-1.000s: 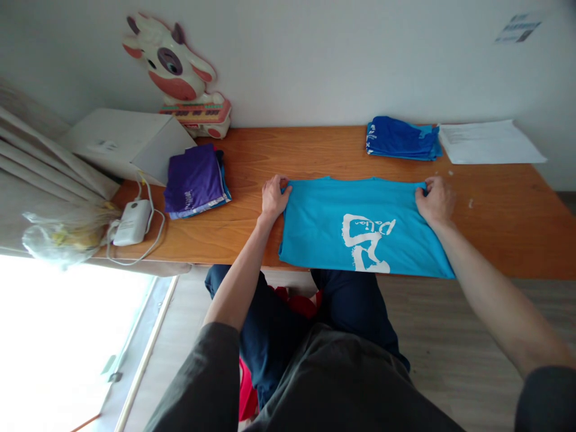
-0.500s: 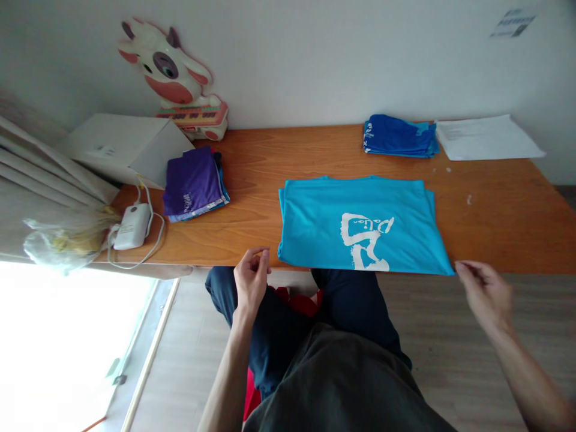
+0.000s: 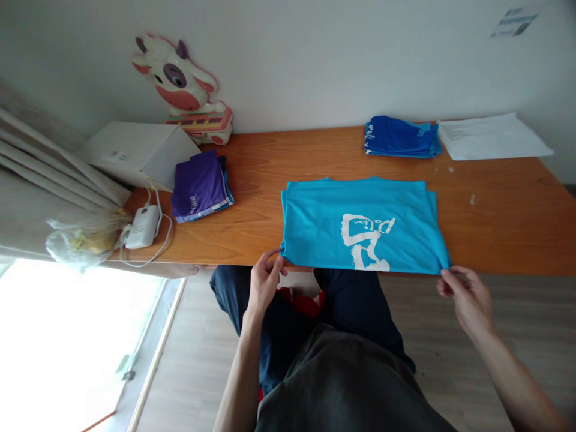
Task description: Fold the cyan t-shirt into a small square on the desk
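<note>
L hand (image 3: 264,282): pinches near-left corner of cyan shirt (image 3: 360,225).
R hand (image 3: 463,294): pinches shirt's near-right corner.
Purple stack (image 3: 198,186): well left of shirt.

The sheet of paper (image 3: 492,144) at two o'clock carries print too small to be read; the right forearm is cut off at five o'clock.

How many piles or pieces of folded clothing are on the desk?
3: the cyan shirt at the near edge, a purple pile left, a blue pile at the back.
</note>
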A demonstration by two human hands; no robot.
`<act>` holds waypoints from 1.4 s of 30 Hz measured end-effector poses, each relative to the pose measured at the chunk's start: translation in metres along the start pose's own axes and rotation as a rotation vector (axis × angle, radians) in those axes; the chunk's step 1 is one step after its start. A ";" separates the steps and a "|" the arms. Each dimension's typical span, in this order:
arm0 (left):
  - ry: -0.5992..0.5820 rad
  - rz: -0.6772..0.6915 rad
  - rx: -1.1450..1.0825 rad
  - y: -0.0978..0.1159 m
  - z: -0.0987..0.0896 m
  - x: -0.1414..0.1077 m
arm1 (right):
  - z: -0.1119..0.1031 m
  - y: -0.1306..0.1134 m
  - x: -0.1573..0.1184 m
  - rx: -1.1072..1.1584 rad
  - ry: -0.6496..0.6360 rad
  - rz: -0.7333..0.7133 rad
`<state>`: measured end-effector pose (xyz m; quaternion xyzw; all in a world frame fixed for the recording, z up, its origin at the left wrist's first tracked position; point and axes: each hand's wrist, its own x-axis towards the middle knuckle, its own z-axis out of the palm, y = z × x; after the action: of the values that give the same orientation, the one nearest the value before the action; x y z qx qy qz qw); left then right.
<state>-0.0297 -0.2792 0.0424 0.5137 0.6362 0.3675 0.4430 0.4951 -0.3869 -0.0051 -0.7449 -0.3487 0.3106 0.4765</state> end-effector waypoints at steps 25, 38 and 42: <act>-0.102 -0.128 -0.074 -0.013 -0.015 -0.006 | -0.002 0.008 0.010 0.347 0.276 0.057; -0.084 -0.040 -0.557 0.023 -0.041 0.015 | -0.026 -0.065 0.040 0.124 -0.022 -0.157; -0.098 0.049 -0.415 0.045 -0.047 0.037 | -0.013 -0.081 0.074 0.209 0.057 -0.255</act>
<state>-0.0620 -0.2343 0.0932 0.4441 0.5119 0.4758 0.5606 0.5290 -0.3086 0.0648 -0.6493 -0.3926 0.2611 0.5967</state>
